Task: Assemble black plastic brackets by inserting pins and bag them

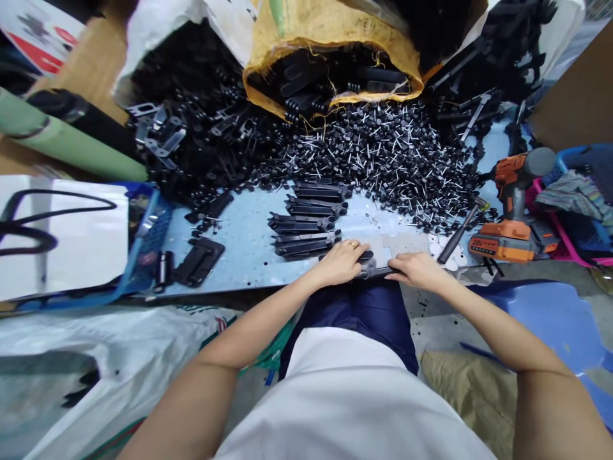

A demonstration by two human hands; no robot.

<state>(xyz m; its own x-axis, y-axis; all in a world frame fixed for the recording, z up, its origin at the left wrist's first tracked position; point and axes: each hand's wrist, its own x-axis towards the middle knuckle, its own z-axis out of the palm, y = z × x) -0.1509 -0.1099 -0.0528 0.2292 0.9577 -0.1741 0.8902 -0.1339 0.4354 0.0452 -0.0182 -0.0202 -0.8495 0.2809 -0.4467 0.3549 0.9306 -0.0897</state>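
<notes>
At the front edge of the bench, my left hand (341, 260) is closed over a black plastic part (378, 271) that lies between my hands. My right hand (416, 269) has its fingers pressed together on the right end of that part. How my fingertips meet it is mostly hidden. Just beyond my left hand, several long black plastic pieces (306, 223) lie in stacked bundles. To the right of my right hand rests a hammer (460, 233) with a dark handle, over some white round discs (435, 246).
A large heap of black-headed pins (383, 153) covers the back of the bench (239, 243), below an open yellow sack (330, 32). An orange cordless drill (512, 204) stands at the right. A black block (198, 262) and a blue basket (156, 236) are at the left.
</notes>
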